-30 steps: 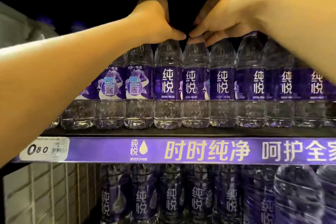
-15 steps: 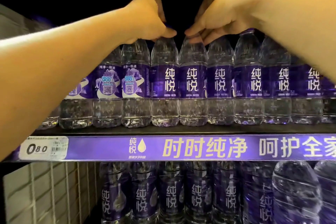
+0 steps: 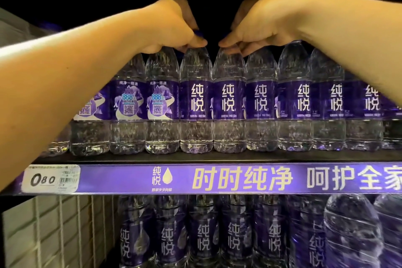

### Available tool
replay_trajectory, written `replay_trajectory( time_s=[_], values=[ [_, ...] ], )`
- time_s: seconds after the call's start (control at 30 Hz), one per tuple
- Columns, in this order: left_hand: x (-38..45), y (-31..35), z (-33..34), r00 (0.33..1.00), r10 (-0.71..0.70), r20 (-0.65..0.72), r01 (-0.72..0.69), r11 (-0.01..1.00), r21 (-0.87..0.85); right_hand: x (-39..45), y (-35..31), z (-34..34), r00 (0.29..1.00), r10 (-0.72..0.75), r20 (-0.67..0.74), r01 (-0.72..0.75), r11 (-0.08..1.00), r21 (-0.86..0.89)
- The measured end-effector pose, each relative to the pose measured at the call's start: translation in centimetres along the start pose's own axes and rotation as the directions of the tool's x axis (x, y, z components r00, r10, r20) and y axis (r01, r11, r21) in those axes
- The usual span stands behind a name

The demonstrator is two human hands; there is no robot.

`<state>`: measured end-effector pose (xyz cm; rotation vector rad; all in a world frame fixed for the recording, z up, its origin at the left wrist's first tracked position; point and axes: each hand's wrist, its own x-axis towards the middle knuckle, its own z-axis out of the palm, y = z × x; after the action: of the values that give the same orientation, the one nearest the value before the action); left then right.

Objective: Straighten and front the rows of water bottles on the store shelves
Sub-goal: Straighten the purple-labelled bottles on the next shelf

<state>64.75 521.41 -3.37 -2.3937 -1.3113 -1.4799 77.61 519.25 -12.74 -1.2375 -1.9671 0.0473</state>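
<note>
A row of clear water bottles with purple labels stands along the upper shelf point(image 3: 195, 158). My left hand point(image 3: 171, 26) grips the cap of one front bottle point(image 3: 195, 98), fingers curled over its top. Beside it, my right hand point(image 3: 256, 26) grips the cap of the neighbouring bottle point(image 3: 228, 98) the same way. Both bottles show their white characters to the front. Three bottles to the left point(image 3: 162, 102) show a QR-code side instead. The caps under both hands are hidden.
A purple price strip point(image 3: 239, 178) with a 0.80 tag point(image 3: 50, 178) runs along the shelf edge. Below it stands another row of purple-labelled bottles point(image 3: 203, 237), with larger bottles point(image 3: 352, 230) at the right. A white wire grid point(image 3: 54, 230) is at lower left.
Both hands have drawn slightly apart, and their thumbs no longer touch. The two gripped bottles stand nearer the shelf front and closer in view.
</note>
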Motion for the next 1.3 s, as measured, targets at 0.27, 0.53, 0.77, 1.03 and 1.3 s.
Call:
replay_trajectory(
  time_s=[0.27, 0.53, 0.77, 1.03, 1.3],
  values=[
    [0.4, -0.3, 0.9, 0.995, 0.075, -0.067, -0.075, 0.997, 0.0, 4.9, 1.2, -12.1, 0.92, -0.249, -0.302, 0.091, 0.886, -0.454],
    [1.1, 2.1, 3.4, 0.96, 0.268, -0.079, -0.237, 0.931, 0.278, 4.1, 1.5, -13.5, 0.981, -0.117, -0.157, -0.037, 0.675, -0.737],
    [1.7, 1.9, 4.0, 0.967, 0.247, -0.063, -0.23, 0.952, 0.204, 3.9, 2.7, -14.1, 0.987, -0.036, -0.155, -0.028, 0.918, -0.396],
    [1.5, 2.0, 4.2, 0.967, 0.241, -0.083, -0.221, 0.954, 0.201, 3.4, 3.1, -14.3, 0.99, -0.059, -0.129, 0.02, 0.957, -0.29],
    [0.9, 2.1, 4.0, 0.971, 0.228, -0.074, -0.212, 0.961, 0.178, 3.6, 3.4, -14.0, 0.988, -0.07, -0.138, 0.011, 0.921, -0.389]
  ],
)
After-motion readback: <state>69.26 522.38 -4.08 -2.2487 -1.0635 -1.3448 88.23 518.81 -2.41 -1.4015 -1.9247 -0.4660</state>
